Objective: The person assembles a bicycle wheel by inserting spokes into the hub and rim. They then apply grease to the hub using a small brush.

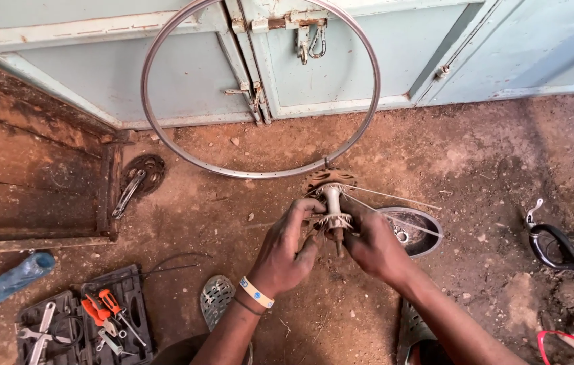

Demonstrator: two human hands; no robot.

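Note:
A dusty metal wheel hub [332, 201] with two flanges stands upright above the dirt floor at the centre. My left hand [287, 250] grips its lower flange from the left, a white band on the wrist. On the right side of the same flange, my right hand [376, 247] pinches the hub. Thin spokes [395, 197] stick out of the hub toward the right. A bare metal wheel rim [165, 138] leans against the pale blue doors behind the hub.
An open black tool case [63, 338] with orange-handled pliers and spanners lies at the lower left, beside a plastic bottle [13, 277]. A chainring with crank [141, 177] lies near a wooden board. A dark bowl [425, 233] sits right of the hub; a black clamp [557, 247] lies far right.

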